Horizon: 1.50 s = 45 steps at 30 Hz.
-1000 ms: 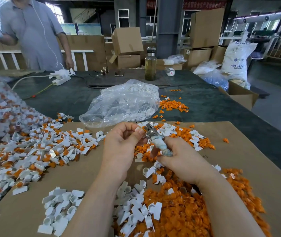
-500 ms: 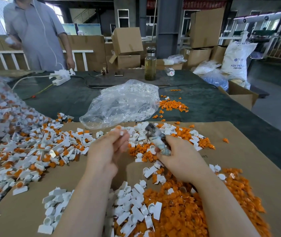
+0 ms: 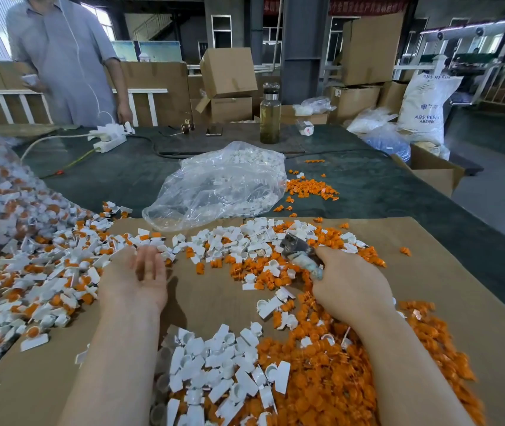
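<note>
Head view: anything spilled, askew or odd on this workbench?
Orange caps lie scattered on the dark table cover, off the cardboard sheet. Behind, a cardboard box sits tilted atop a lower box.

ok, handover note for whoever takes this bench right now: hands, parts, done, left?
Left hand open, holding nothing, beside the joined white-and-orange pieces.
Right hand grips the small metal tool, tip up.
Loose white parts and orange caps lie heaped on the cardboard between and under the forearms.
Done: a large joined pile at left.
Left: both loose heaps, large.
</note>
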{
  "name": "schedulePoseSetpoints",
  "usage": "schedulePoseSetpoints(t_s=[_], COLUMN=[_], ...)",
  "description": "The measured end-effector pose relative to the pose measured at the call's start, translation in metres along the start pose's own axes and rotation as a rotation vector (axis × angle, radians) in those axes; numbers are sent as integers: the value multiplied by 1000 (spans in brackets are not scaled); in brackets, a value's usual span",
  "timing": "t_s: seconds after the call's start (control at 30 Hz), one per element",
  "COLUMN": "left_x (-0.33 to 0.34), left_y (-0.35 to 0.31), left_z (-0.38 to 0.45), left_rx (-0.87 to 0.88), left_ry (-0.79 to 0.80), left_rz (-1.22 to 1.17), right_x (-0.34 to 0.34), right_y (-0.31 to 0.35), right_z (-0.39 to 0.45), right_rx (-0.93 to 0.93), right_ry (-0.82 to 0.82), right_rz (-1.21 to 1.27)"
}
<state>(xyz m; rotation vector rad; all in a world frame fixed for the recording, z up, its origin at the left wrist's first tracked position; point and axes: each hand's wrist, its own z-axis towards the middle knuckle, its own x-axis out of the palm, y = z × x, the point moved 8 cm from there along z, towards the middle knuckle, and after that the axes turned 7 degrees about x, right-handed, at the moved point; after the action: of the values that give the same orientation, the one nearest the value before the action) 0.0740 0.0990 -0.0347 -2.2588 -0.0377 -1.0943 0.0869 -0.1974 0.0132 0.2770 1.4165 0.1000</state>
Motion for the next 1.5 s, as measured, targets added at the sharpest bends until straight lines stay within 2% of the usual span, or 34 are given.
schedulePoseSetpoints(t_s=[0.07, 0.23, 0.3, 0.4, 0.63, 0.73, 0.97, 1.2, 1.37, 1.5], left_x=[9, 48, 49, 47, 47, 49, 58, 58, 58, 56], left_y=[4, 45, 64, 82, 95, 94, 70, 68, 74, 76], left_z=[-10, -55, -69, -74, -74, -73, -70, -73, -75, -75], left_rx=[18, 154, 193, 231, 458, 471, 432, 216, 125, 103], left_ry=[115, 749, 921, 1020, 1025, 1018, 829, 679, 634, 610], left_rz=[410, 1328, 1618, 1858, 2222, 2131, 1542, 1020, 852, 773], right_x=[4, 17, 18, 22, 28, 26, 5, -7, -17, -19], right_y=[-1, 0, 2, 5, 7, 10, 14, 21, 24, 21], right_z=[2, 5, 6, 6, 3, 2, 4, 2, -1, -3], right_rx=[-1, -18, -28, -44, -50, -69, -47, -77, -73, -51], right_ry=[19, 126, 132, 161, 194, 156, 3, -72, -188, -175], right_rz=[-26, -6, 20, 38, -27, -16, 263, 535, 623, 803])
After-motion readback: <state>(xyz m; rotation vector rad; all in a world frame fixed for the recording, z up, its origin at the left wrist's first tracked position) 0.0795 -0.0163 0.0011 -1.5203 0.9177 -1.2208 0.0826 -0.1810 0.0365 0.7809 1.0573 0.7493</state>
